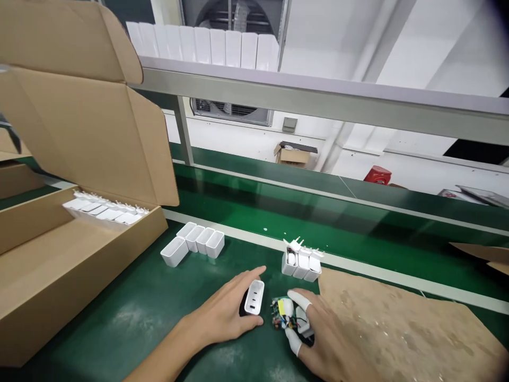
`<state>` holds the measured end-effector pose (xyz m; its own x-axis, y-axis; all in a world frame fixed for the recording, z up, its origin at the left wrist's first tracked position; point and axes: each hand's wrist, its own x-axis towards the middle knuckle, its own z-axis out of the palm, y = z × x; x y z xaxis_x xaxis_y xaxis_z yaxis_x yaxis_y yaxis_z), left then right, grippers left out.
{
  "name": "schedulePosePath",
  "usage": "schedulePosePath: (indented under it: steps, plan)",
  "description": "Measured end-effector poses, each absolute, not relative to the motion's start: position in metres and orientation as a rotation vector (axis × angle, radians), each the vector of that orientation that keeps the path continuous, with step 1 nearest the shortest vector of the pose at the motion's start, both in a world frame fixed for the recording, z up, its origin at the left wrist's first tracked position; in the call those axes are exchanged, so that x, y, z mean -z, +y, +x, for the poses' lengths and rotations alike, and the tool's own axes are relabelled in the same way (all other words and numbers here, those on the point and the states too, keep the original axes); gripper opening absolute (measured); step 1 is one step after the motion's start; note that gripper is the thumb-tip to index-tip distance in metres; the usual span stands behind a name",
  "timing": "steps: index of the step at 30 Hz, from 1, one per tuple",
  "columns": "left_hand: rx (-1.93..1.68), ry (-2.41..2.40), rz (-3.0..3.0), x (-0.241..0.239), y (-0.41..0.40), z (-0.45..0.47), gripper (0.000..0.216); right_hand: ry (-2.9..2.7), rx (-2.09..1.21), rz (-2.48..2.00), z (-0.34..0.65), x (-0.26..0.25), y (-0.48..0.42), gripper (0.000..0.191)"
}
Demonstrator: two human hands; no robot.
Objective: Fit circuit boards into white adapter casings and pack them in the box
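Observation:
My left hand (228,313) grips a white charger shell (254,298) between thumb and fingers, its open end toward me, low over the green mat. My right hand (318,334), with white finger cots on two fingers, pinches a small circuit board (283,313) with a yellow part and wires, just right of the shell. Behind them stands a group of three white shells with plug prongs (302,261) sticking up. Several empty white shells (194,243) stand in a row further left.
A big open cardboard box (51,265) with a row of white chargers (105,209) inside fills the left. A brown cardboard sheet (397,323) lies at right. The green conveyor belt (358,212) runs behind, under a metal shelf (318,98) bearing white shells.

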<state>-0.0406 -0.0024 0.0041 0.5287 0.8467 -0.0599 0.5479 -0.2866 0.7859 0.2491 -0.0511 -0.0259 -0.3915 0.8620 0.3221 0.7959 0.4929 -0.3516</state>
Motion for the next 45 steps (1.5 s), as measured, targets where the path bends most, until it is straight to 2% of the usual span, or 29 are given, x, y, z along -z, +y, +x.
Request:
schedulePosePath:
  steps: [6, 12, 23, 29, 45]
  plan:
    - [-0.691, 1.000, 2.042, 0.004, 0.000, -0.036, 0.107, -2.076, 0.035, -1.189, 0.231, 0.019, -0.055, 0.054]
    - [-0.760, 0.909, 2.107, 0.011, 0.000, -0.032, 0.101, -2.077, 0.157, -1.125, 0.216, 0.021, -0.059, 0.054]
    - [-0.797, 0.886, 2.214, 0.013, 0.002, -0.029, 0.099, -2.087, 0.196, -1.158, 0.211, 0.015, -0.062, 0.050]
    - [-0.782, 0.855, 2.210, 0.014, 0.001, -0.025, 0.098, -2.097, 0.277, -1.072, 0.208, 0.007, -0.058, 0.040]
    - [-0.752, 0.884, 2.227, 0.009, -0.002, -0.023, 0.095, -2.100, 0.289, -1.095, 0.208, 0.011, -0.060, 0.038]
